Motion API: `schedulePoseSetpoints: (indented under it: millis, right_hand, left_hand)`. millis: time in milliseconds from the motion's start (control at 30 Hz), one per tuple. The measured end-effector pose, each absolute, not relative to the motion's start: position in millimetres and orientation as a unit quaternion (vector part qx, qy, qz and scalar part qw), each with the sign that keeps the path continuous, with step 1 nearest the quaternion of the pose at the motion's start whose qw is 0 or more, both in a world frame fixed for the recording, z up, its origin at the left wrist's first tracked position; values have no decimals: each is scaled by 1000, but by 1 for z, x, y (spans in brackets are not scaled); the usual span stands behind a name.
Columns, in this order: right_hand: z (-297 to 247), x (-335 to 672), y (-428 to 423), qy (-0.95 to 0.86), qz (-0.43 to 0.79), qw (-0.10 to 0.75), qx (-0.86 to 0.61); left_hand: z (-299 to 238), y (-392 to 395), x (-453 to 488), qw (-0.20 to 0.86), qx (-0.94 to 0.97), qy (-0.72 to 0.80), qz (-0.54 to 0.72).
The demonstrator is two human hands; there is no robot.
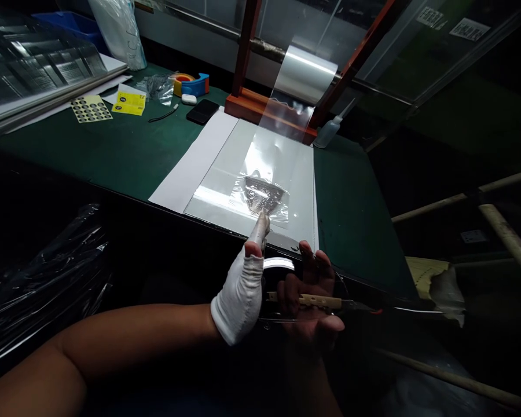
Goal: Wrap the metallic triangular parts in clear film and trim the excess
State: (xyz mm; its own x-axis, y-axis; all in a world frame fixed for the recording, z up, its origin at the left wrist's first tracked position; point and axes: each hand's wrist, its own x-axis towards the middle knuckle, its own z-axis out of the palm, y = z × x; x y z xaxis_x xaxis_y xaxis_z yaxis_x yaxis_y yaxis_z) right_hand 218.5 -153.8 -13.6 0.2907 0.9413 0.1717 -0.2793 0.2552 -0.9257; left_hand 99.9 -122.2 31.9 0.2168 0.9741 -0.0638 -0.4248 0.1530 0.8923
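Note:
My left hand (238, 295) wears a white fingerless glove and grips a slim handle running up to a dark metal scraper blade (264, 194). That blade lies on a crumpled patch of clear plastic film (260, 208), over a glossy sheet on white board (247, 174). My right hand (308, 295) is below the bench edge, palm turned up, its fingers curled around a wooden-handled hot tool (306, 300) with a thin metal shaft and a cable leading right. The two hands are close together, apart from each other.
The green bench mat (351, 214) carries a roll of clear film (306, 75) on a red frame, a tape dispenser (193, 85), a black phone (202, 111), yellow labels (129, 103) and a plastic bottle (332, 130). Black plastic sheeting (47, 278) lies at lower left.

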Motion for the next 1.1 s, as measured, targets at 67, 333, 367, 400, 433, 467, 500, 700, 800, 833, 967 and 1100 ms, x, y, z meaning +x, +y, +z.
schedulePoseSetpoints:
  millis: [67,333,367,400,433,467,500,700,800,833,967,1100]
  right_hand:
    - [-14,219,-154,-388,453,687,-414]
    - [-14,215,-151,-386,451,707,-385]
    - [-14,214,-150,-387,449,709,-383]
    - [-13,214,-150,-389,446,709,-383]
    - [-12,213,-149,-392,444,709,-383]
    - [-11,212,-149,-396,441,708,-384]
    - [-11,211,-148,-398,439,708,-384]
    - [-5,202,-144,-417,441,690,-394]
    - [-4,197,-142,-419,444,682,-401]
    - [-5,196,-142,-422,444,679,-404]
    - [-7,191,-141,-426,432,682,-409]
    - [-8,188,-140,-413,437,686,-409]
  left_hand:
    - [31,-122,98,667,402,339,527]
    - [29,-121,90,676,399,318,532]
    - [29,-121,89,686,391,307,532]
    - [28,-120,88,694,382,296,533]
    - [26,-120,86,701,375,285,536]
    - [25,-120,85,703,369,277,541]
    - [23,-120,84,704,363,271,547]
    - [18,-118,74,710,345,245,563]
    - [19,-116,67,697,353,252,571]
    - [20,-115,65,691,360,256,572]
    - [23,-113,58,670,386,276,571]
    - [24,-112,55,653,384,281,590]
